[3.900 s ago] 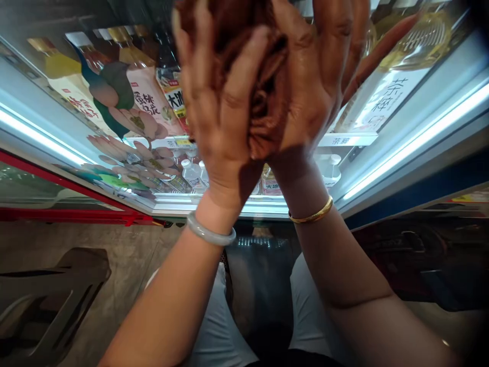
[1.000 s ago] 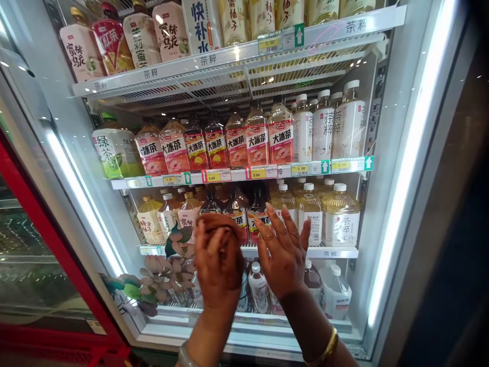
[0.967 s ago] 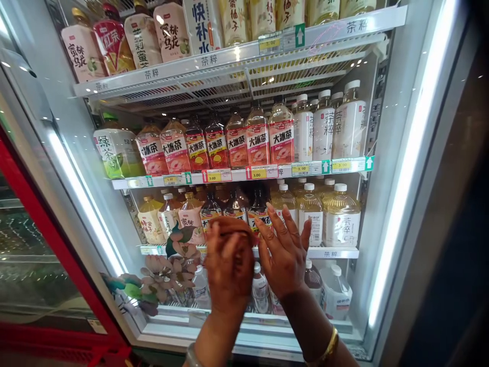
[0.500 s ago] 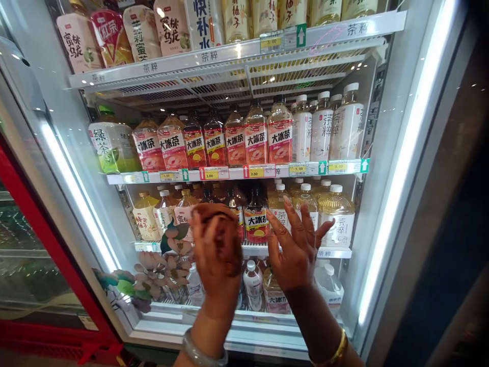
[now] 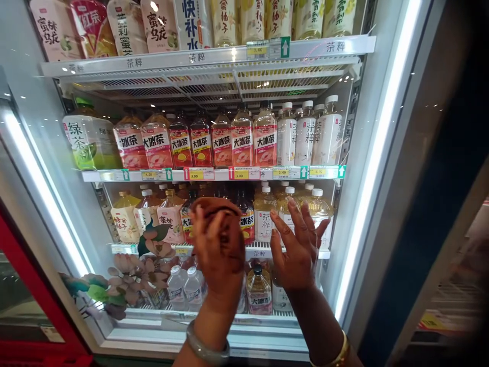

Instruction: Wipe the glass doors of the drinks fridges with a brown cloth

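Observation:
My left hand (image 5: pixel 214 260) is closed on a brown cloth (image 5: pixel 234 234) and raised before the glass front of a lit drinks fridge. The cloth bunches up over its fingers and hides part of the dark-capped bottles behind. To the right, my right hand (image 5: pixel 298 255) is open, fingers spread and pointing up, holding nothing. It stands before the white-capped tea bottles (image 5: pixel 264 216) on the lower middle shelf. Whether either one touches the glass I cannot tell. A grey bangle (image 5: pixel 204 349) circles the left wrist, a gold one (image 5: pixel 340 354) the right.
Iced tea bottles (image 5: pixel 242 137) line the shelf above the hands, over a price rail (image 5: pixel 214 174). A flower decoration (image 5: pixel 130 278) covers the lower left of the glass. Bright light strips (image 5: pixel 378 153) run down both sides. A red frame (image 5: pixel 34 290) borders another cabinet at left.
My view has turned to the right, so the fridge and its bottles sit further left. Both hands keep nearly the same pose and now lie further right across the fridge front.

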A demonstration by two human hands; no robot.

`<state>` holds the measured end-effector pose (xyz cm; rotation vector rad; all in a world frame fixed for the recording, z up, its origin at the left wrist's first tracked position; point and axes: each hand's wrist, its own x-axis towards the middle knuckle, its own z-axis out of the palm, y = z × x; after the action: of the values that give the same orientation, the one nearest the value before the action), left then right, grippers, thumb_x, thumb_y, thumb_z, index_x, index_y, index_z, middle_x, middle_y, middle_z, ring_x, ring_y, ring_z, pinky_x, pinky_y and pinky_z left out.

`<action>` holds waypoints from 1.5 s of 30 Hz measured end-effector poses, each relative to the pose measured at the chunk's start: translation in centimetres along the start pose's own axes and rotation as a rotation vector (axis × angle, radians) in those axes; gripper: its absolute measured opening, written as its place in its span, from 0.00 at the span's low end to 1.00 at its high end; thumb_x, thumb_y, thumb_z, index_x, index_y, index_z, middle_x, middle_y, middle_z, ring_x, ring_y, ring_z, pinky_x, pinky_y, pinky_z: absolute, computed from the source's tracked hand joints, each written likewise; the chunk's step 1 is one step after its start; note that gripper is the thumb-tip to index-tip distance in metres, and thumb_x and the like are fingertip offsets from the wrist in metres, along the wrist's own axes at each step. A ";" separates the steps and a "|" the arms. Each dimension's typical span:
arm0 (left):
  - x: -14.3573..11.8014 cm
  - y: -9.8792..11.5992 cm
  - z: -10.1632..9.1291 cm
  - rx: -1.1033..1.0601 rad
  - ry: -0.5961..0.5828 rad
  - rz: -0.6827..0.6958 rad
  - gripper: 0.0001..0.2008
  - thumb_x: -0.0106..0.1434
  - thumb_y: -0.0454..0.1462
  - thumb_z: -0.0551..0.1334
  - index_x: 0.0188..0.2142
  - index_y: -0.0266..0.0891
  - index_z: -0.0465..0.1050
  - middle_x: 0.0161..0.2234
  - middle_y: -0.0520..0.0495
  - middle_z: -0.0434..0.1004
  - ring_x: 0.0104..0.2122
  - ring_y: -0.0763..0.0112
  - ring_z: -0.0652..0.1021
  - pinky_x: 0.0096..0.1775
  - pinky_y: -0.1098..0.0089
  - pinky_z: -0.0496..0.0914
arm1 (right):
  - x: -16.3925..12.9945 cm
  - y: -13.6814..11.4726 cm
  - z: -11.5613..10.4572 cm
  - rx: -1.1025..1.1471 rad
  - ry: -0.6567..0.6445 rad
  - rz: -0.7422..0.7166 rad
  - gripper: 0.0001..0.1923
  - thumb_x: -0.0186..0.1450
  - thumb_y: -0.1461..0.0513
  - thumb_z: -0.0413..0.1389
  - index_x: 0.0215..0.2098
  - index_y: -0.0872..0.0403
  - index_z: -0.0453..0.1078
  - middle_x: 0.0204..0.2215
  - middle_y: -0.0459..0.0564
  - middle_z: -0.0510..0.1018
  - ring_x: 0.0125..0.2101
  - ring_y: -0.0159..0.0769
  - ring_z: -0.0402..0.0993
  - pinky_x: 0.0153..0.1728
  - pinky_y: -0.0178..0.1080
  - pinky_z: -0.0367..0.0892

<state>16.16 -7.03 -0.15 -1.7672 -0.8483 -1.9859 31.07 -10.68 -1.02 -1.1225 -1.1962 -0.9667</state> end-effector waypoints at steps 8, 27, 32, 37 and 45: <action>-1.2 2.4 1.6 -0.134 -0.148 0.191 0.24 0.69 0.37 0.65 0.63 0.46 0.68 0.71 0.36 0.60 0.73 0.45 0.58 0.68 0.42 0.63 | 0.3 2.0 -1.5 -0.028 -0.024 -0.026 0.19 0.73 0.63 0.56 0.61 0.44 0.73 0.68 0.50 0.70 0.73 0.46 0.57 0.75 0.65 0.42; 1.0 1.9 1.0 -0.050 0.063 -0.064 0.33 0.65 0.32 0.68 0.68 0.46 0.64 0.71 0.36 0.60 0.73 0.49 0.60 0.71 0.42 0.58 | 0.7 3.1 -2.2 -0.025 -0.019 -0.024 0.22 0.71 0.68 0.55 0.61 0.46 0.73 0.69 0.50 0.69 0.73 0.44 0.56 0.75 0.63 0.46; -1.4 3.5 2.2 -0.098 -0.022 0.052 0.30 0.64 0.32 0.69 0.65 0.44 0.67 0.71 0.36 0.59 0.73 0.48 0.60 0.70 0.44 0.61 | 0.6 3.1 -2.0 -0.026 0.005 -0.015 0.20 0.72 0.66 0.56 0.60 0.45 0.74 0.68 0.50 0.70 0.73 0.44 0.57 0.75 0.62 0.46; -3.9 4.8 3.3 -0.220 -0.201 0.307 0.24 0.67 0.34 0.66 0.62 0.44 0.71 0.70 0.37 0.62 0.73 0.46 0.60 0.68 0.46 0.64 | 0.7 3.4 -2.3 -0.011 -0.022 -0.009 0.20 0.74 0.64 0.53 0.62 0.45 0.72 0.70 0.51 0.68 0.73 0.44 0.57 0.75 0.60 0.49; 0.9 2.0 1.3 -0.043 0.085 -0.099 0.37 0.63 0.32 0.70 0.69 0.44 0.62 0.72 0.36 0.59 0.72 0.50 0.61 0.72 0.44 0.56 | 0.9 3.1 -2.3 -0.008 -0.006 0.000 0.22 0.71 0.68 0.56 0.61 0.47 0.73 0.69 0.52 0.69 0.73 0.44 0.57 0.75 0.61 0.48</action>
<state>18.25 -7.65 1.24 -1.6801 -0.8871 -2.1416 34.63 -12.29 -0.57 -1.1329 -1.1976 -0.9695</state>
